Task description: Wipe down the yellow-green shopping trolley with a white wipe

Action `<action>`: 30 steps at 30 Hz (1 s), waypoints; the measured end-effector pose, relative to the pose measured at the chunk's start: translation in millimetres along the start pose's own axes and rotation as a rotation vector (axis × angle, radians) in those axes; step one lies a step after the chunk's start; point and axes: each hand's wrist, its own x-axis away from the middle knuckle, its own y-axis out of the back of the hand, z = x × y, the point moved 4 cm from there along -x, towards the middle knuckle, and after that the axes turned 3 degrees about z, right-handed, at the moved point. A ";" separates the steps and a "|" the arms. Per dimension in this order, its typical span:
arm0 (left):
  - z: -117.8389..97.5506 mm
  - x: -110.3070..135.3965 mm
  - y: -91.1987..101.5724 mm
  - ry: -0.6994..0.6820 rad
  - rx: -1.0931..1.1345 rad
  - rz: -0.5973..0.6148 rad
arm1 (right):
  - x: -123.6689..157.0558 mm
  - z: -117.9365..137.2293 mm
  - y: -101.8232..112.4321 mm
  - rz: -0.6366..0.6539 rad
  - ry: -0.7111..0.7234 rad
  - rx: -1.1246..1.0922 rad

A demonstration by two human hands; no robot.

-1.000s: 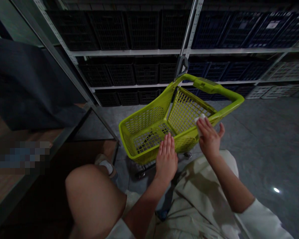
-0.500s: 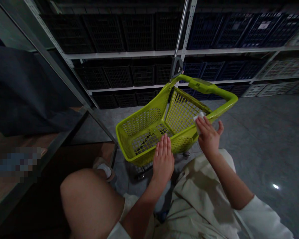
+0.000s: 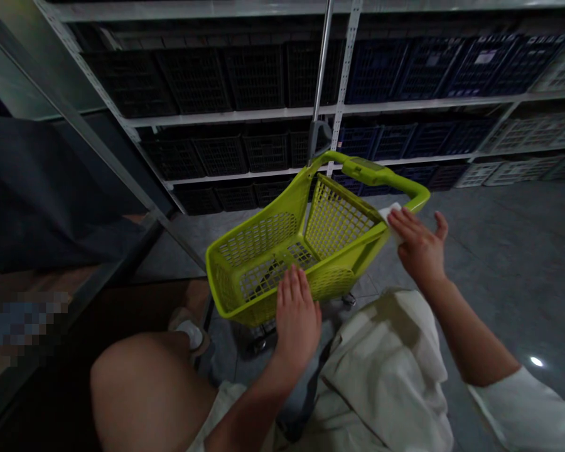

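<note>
A small lime-green plastic shopping cart point(image 3: 258, 242) stands on the floor in front of my knees. My left hand point(image 3: 295, 314) rests on the cart's near rim, fingers stretched together over the edge. My right hand point(image 3: 417, 248) presses a small white wipe point(image 3: 392, 216) against the right end of the cart's green handle point(image 3: 381, 172), fingers flat on the wipe and thumb spread out. The cart's basket holds nothing that I can see.
Metal shelving point(image 3: 273, 116) along the back carries rows of dark and blue plastic crates point(image 3: 405, 66); pale crates point(image 3: 532, 132) sit at the right. A metal rack post point(image 3: 122, 163) slants at the left beside a dark cloth point(image 3: 37, 188). Grey floor point(image 3: 513, 276) spreads to the right.
My right hand with the wipe has slid from the cart's upper side rim up toward the handle's right end. The left hand stays on the near rim.
</note>
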 end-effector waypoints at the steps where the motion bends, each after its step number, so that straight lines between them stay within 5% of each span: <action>1: -9.3 -8.4 4.7 0.018 0.024 -0.005 | 1.7 6.6 -1.2 0.013 0.008 -0.005; 6: -78.0 -69.3 7.7 -0.284 0.144 -0.116 | 16.5 53.7 -7.6 0.119 0.225 -0.089; 10: -106.9 -98.5 -15.1 -0.369 0.143 -0.182 | 4.8 1.8 -0.3 0.124 0.245 -0.096; 14: -109.3 -99.7 -31.5 -0.412 0.062 -0.180 | -13.8 -60.6 4.1 0.003 -0.007 -0.096; 17: -106.8 -97.3 -33.3 -0.414 0.008 -0.196 | -11.3 -39.1 -0.8 -0.020 -0.032 -0.085; 21: -105.8 -97.9 -32.0 -0.396 -0.013 -0.202 | 1.3 10.7 -4.5 0.090 0.175 -0.114; 24: -105.3 -98.5 -30.9 -0.405 0.001 -0.191 | -4.3 -11.3 -1.8 0.121 0.190 -0.121; 27: -105.0 -98.0 -29.4 -0.417 0.028 -0.176 | -17.6 -53.7 1.2 0.028 0.003 -0.088; 30: -105.5 -97.1 -27.6 -0.412 0.058 -0.168 | -16.8 -45.0 -1.2 -0.004 -0.054 -0.061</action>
